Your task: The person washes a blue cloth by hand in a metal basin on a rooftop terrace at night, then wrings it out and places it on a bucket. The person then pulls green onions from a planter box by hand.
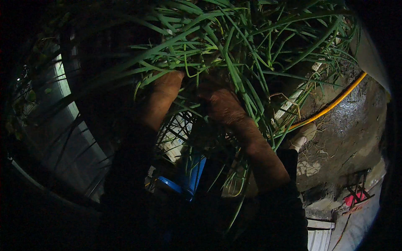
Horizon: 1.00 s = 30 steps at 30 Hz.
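A large tangle of long green leaves, like those of spring onions [232,67], fills the upper middle in front of me. My left hand [173,77] reaches up into it; the wrist shows, while the fingers are lost behind leaves and in shadow. Close by on the right, my right hand [218,92] also goes in among the leaves, with its back dimly lit and its fingers hidden. What either hand holds cannot be made out. Loose leaves hang down past my right forearm [251,141] and between both arms.
Below, between my arms, are a pale printed sack or sheet [177,135] and a blue plastic object [197,172]. A yellow hose [333,105] curves across wet, dirty ground [348,125] beside a shoe [303,136]. At lower right stands a small folding stool [358,191].
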Available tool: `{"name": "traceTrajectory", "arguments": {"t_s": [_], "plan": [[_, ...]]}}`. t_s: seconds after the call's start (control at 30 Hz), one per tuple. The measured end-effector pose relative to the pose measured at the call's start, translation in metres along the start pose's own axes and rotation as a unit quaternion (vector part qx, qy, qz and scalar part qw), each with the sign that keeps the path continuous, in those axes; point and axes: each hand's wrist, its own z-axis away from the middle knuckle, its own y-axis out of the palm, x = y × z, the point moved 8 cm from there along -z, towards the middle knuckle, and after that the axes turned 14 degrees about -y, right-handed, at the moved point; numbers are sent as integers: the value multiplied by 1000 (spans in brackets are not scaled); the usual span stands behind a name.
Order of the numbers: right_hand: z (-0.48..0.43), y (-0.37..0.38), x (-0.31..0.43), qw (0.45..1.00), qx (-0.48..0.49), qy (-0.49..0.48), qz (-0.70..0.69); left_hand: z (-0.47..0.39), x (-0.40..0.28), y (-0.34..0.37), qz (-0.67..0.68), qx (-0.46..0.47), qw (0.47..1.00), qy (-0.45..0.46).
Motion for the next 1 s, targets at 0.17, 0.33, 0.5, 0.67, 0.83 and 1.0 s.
{"name": "traceTrajectory", "arguments": {"t_s": [0.17, 0.33, 0.5, 0.67, 0.83, 1.0], "plan": [[-2, 16, -14, 998, 43, 45, 2, -6, 2, 13, -43, -15, 999, 13], [-1, 17, -17, 997, 63, 49, 13, 5, -13, 0, -163, -101, 980, 47], [-2, 18, -16, 1000, 13, 27, -1, 7, -13, -7, -149, -153, 977, 24], [-3, 21, -18, 1000, 4, 13, 28, -10, 23, 35, -58, -138, 988, -39], [1, 24, -23, 999, 28, 28, 9, 28, 14, -11, 65, -52, 996, -17], [-3, 24, -23, 999, 31, 25, 19, 61, 23, -31, 110, 27, 991, -68]]}}
